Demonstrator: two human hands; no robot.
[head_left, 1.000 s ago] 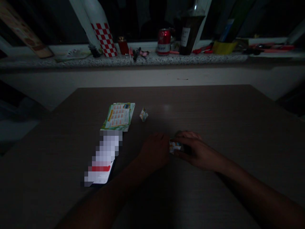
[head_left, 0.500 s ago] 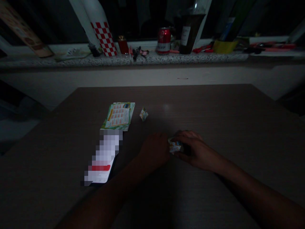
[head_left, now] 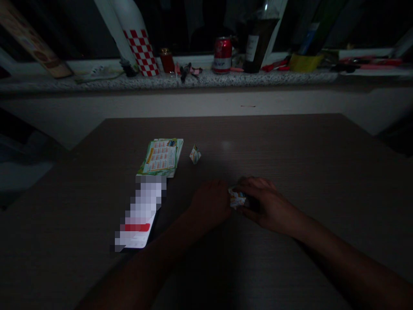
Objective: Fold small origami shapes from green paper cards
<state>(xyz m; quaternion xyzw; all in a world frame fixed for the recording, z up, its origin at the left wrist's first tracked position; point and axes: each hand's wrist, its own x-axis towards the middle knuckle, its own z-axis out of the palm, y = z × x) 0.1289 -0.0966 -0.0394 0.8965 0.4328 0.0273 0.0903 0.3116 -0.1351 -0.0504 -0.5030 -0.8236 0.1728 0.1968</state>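
A small piece of folded printed paper (head_left: 237, 198) lies between my hands over the table. My right hand (head_left: 263, 202) pinches it from the right, fingers curved around its edge. My left hand (head_left: 211, 202) is closed at the paper's left side, its fingertips largely hidden in the dark. Farther back on the table stands a small folded paper piece (head_left: 195, 154) with pointed corners. To its left lies a stack of printed calendar cards (head_left: 161, 156), and nearer to me a lit phone (head_left: 138, 234) with a partly blurred screen.
Behind the brown table (head_left: 290, 137), a stone windowsill (head_left: 193, 80) holds a red can (head_left: 222, 55), a red-and-white checked bottle (head_left: 142, 51), a dark bottle (head_left: 254, 47), a small jar (head_left: 167, 60) and a yellow container (head_left: 305, 63). The room is dim.
Almost nothing differs. Both hands stay around the folded paper, with only a very slight shift of the fingers and the view.
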